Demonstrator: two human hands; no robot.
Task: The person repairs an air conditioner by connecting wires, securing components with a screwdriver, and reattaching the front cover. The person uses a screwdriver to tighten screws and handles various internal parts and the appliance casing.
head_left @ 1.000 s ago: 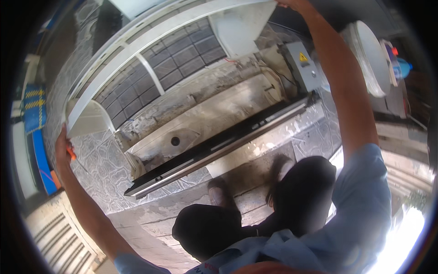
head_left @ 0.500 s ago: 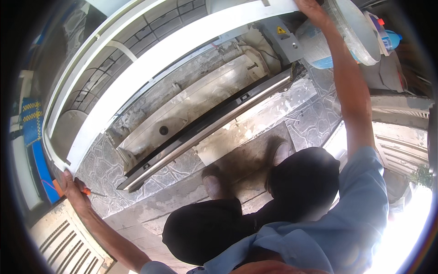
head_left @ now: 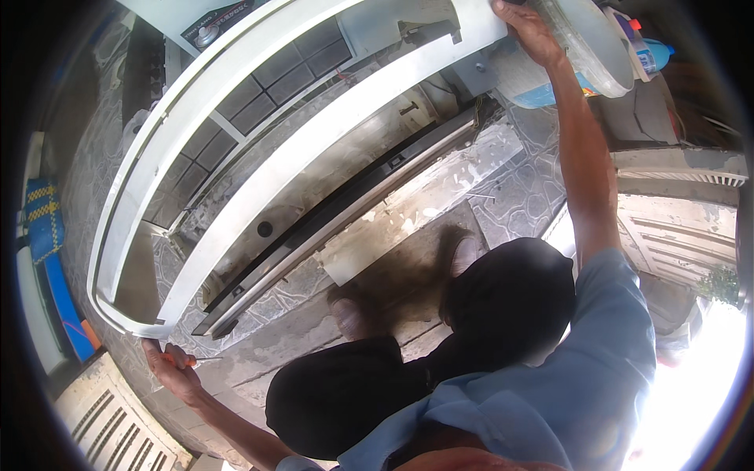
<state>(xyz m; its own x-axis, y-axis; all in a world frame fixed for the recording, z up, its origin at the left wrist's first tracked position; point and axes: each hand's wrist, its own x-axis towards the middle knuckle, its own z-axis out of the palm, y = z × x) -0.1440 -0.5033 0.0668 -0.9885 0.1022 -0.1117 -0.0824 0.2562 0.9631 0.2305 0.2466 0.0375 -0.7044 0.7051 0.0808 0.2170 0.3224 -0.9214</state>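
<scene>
Head view, the only one. A long white plastic cover [head_left: 314,149], the front shell of a wall air-conditioner by its shape, is held up off the ground and runs as a bowed frame from about 8 o'clock to about 1 o'clock. Its span is why the arms are spread so wide: each hand takes one end so the thin frame does not sag or twist.

The left hand [head_left: 173,365], at 8 o'clock, has its fingers curled up under the rounded lower corner of the cover, touching it from beneath. Something thin and orange shows in that same hand, too small to name. The right hand [head_left: 530,31], near 1 o'clock, is closed over the far end of the cover with the arm stretched nearly straight; how far the fingers wrap behind the edge is hidden.

Inside the frame, dark louvred grille panels [head_left: 259,86] show towards 11 o'clock. Under the cover, nearer the centre, the grey unit body [head_left: 330,184] lies on the patterned tiled floor [head_left: 526,188], with a long dark slat [head_left: 345,208] along its near edge. The cover is clear of this body, hanging above and across it.

At 1 o'clock, just beside the right hand, stands a pale bucket [head_left: 597,47] with a blue bottle [head_left: 652,55] behind it. The person squats, dark-trousered knees [head_left: 503,298] at 5 o'clock and bare feet [head_left: 349,314] on the floor. A blue and yellow object [head_left: 47,228] lies at 9 o'clock, well apart.
</scene>
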